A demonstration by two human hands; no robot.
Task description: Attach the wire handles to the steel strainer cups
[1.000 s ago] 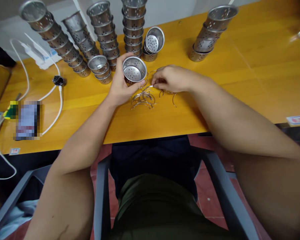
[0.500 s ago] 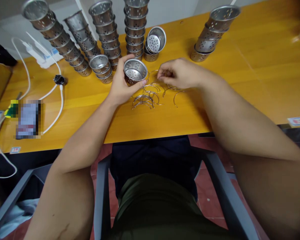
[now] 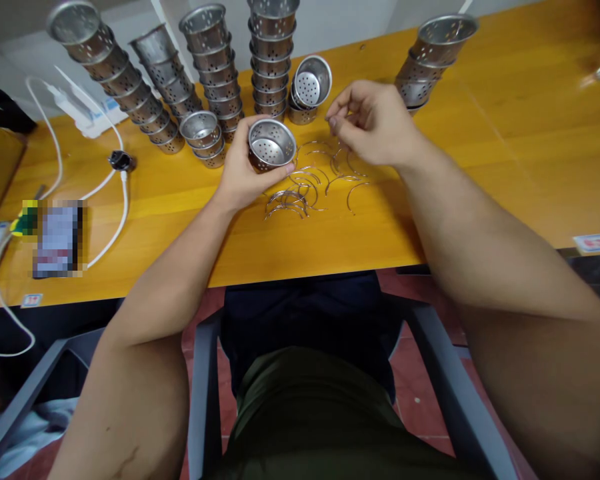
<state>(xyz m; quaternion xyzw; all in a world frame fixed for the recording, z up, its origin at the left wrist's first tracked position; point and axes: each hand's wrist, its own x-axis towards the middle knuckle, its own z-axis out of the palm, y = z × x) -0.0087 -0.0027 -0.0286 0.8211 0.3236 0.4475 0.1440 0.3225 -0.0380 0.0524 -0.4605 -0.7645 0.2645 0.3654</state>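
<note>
A yellow wooden surface (image 3: pixel 505 153) ran along a pale wall (image 3: pixel 340 17), with red floor tiles (image 3: pixel 420 393) and a grey chair frame (image 3: pixel 200 400) below its near edge. The person's left hand (image 3: pixel 240 170) held a small metal cup (image 3: pixel 271 145), with the grip clamped around its side wall and the thumb on the near rim.

The cup was tilted so that its open mouth faced the camera. It was dull silver with a rolled rim, and round holes were punched through its base and wall. It was held just above the surface.

Behind the cup stood tall stacks of matching cups (image 3: pixel 273 60), and further stacks (image 3: pixel 110 73) leaned away to its left. Another stack (image 3: pixel 427 60) stood well to its right. Just right of the cup and nearer the person, a loose pile of curved wire pieces (image 3: pixel 305 187) lay on the wood.

The right hand (image 3: pixel 375 120) hovered right of the cup, above the far edge of that pile. Its grip was drawn together, thumb to fingertips. Whether a wire lay between them was too fine to tell.

Far left of the cup, a white cable (image 3: pixel 115 220) looped past a black plug (image 3: pixel 119 160) and a power strip (image 3: pixel 75 110).
</note>
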